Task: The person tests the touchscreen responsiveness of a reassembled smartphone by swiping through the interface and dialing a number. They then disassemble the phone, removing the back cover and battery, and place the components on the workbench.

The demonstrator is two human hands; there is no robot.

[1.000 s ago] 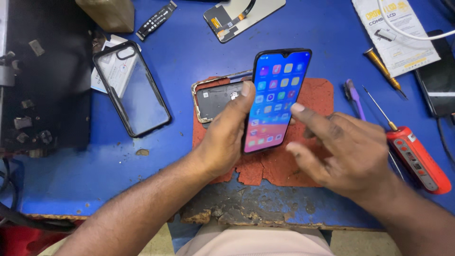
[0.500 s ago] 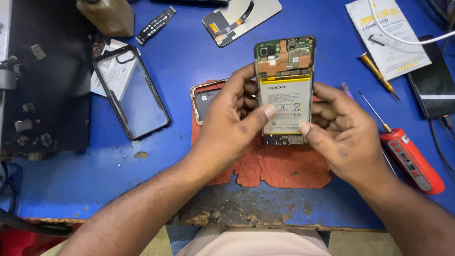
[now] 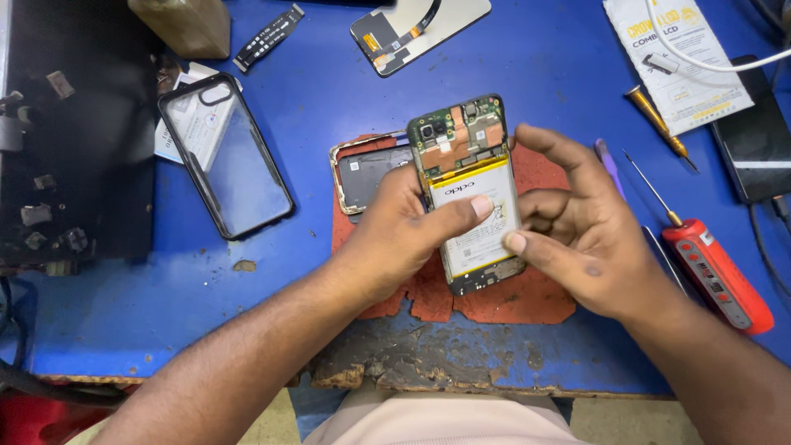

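Head view: opened phone [image 3: 471, 194] held back-side up over the worn red mat [image 3: 527, 301] near the front edge of the blue tabletop [image 3: 346, 91], circuit board and battery exposed. Left hand [image 3: 394, 239] cups it from below and the left side, fingers curled round the frame, thumb pressed flat on the battery label, probably to steady it for inspection. Right hand [image 3: 589, 235] grips the right edge, thumb on the battery's lower corner, index finger raised and apart from the frame, other fingers tucked behind. Phone is lifted clear of the mat, tilted toward the camera.

Around it: removed back cover [image 3: 367, 173] lies just behind the left hand on the mat. Clear case [image 3: 225, 156] further left. Red-handled screwdriver [image 3: 713, 272] and purple pry tool [image 3: 610, 165] sit close right of the right hand. Spare display panel [image 3: 420, 25] at the far edge. Nothing blocks the hands.
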